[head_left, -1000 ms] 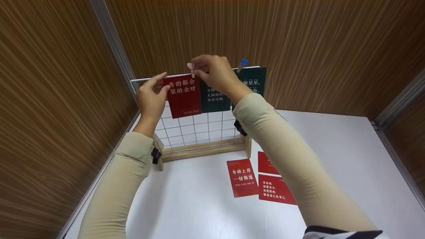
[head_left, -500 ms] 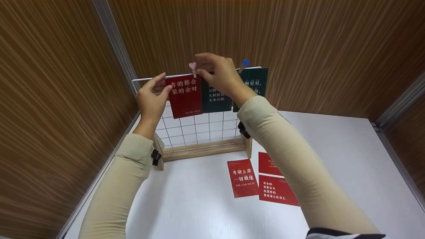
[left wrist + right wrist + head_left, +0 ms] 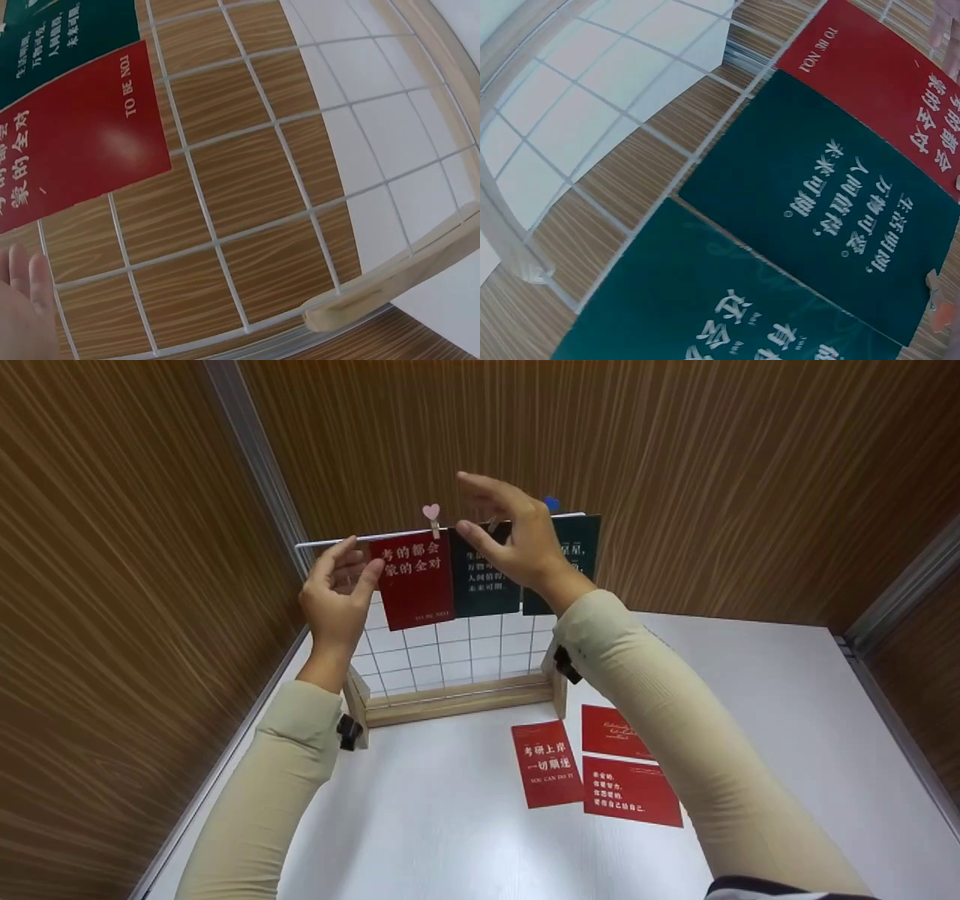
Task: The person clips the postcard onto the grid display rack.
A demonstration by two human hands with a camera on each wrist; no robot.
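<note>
A red card (image 3: 415, 589) with white lettering hangs at the top of a wire grid rack (image 3: 450, 656). A clothespin with a pink heart (image 3: 431, 513) clips its upper right corner. Just left of that card is my left hand (image 3: 335, 600), fingers loosely bent and thumb near the card's edge. My right hand (image 3: 525, 540) is spread in front of a dark green card (image 3: 487, 581), its fingers apart and holding nothing. Another green card (image 3: 583, 536) hangs farther right under a blue heart clothespin (image 3: 552, 502), partly behind the hand.
On the white table (image 3: 435, 810) lie three red cards: an upright one (image 3: 547, 765), a lower sideways one (image 3: 630, 791) and an upper one (image 3: 611, 731) partly under my right forearm. The rack has a wooden base (image 3: 457, 699). Brown wood-grain panels (image 3: 637, 435) stand behind it.
My right hand has let go of the pink heart clothespin, moved right and spread its fingers. The clothespin stays on the red card. My left hand has eased leftward off the card's edge.
</note>
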